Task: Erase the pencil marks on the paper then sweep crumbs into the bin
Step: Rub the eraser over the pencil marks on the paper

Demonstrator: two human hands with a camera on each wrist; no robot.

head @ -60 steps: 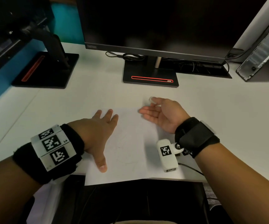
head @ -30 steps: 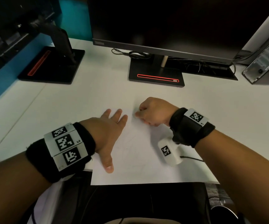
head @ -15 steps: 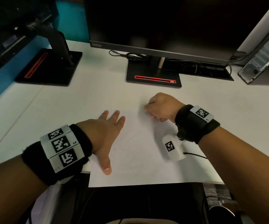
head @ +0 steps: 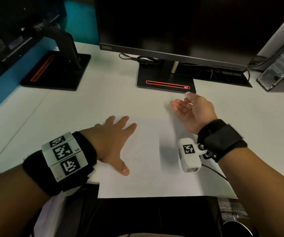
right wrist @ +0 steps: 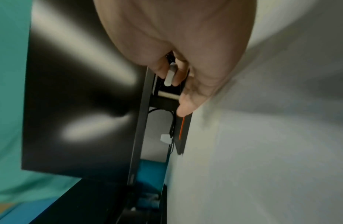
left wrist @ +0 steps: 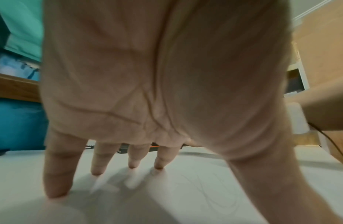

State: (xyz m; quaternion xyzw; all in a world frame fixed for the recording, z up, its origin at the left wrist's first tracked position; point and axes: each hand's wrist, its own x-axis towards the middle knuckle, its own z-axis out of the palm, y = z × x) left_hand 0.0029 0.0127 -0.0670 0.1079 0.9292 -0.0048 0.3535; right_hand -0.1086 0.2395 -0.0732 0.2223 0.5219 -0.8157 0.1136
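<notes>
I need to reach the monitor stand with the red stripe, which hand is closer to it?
Right. The right hand is lifted just in front of the monitor stand, while the left hand lies flat on the paper, farther back.

An office: monitor [head: 180, 28] on white desk [head: 257, 117]

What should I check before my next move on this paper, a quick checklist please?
1. Paper pinned: ok. The left hand lies flat on the paper.
2. Eraser in hand: ok. The right hand pinches the eraser between thumb and finger.
3. Pencil marks gone: not ok. Faint lines show on the sheet.
4. Crumbs gathered: cannot tell, too small and blurred.
5. Bin within reach: cannot tell, none plainly in view.
</notes>
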